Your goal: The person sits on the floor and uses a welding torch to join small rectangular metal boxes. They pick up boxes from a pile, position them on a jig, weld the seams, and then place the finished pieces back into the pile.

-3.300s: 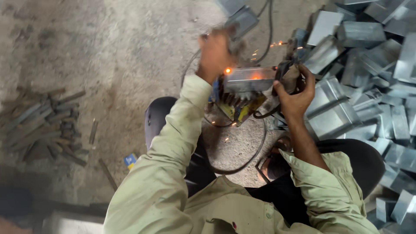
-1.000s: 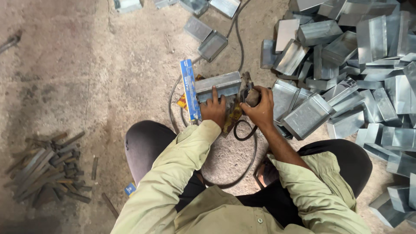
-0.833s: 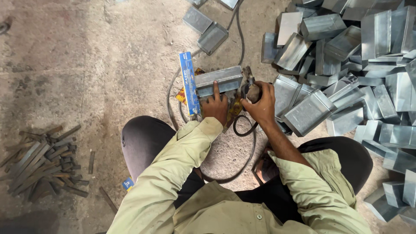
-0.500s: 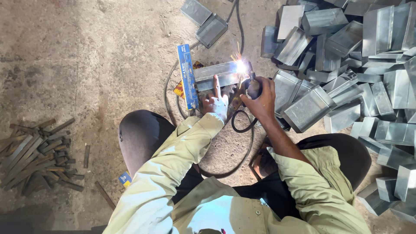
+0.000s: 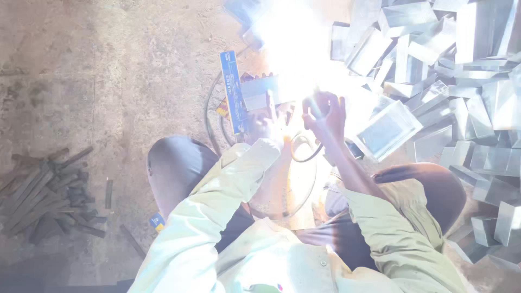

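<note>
A white welding glare (image 5: pixel 298 59) washes out the middle of the view. My left hand (image 5: pixel 269 120) presses on a grey sheet-metal box (image 5: pixel 258 92) lying on the ground, one finger stretched up along it. My right hand (image 5: pixel 325 115) is closed on a welding electrode holder just right of the box; its tip is lost in the glare. A black cable (image 5: pixel 304 157) loops from that hand down between my knees. A long flat blue packet (image 5: pixel 233 92) stands on edge against the box's left side.
A big heap of shiny metal boxes (image 5: pixel 461 81) fills the right side. A pile of dark metal strips (image 5: pixel 43 195) lies on the concrete floor at left. A small blue object (image 5: pixel 157 221) lies by my left knee.
The small spark at the box's right end has grown into a blinding flash. My hands have stayed on the box and the holder; the view has shifted slightly.
</note>
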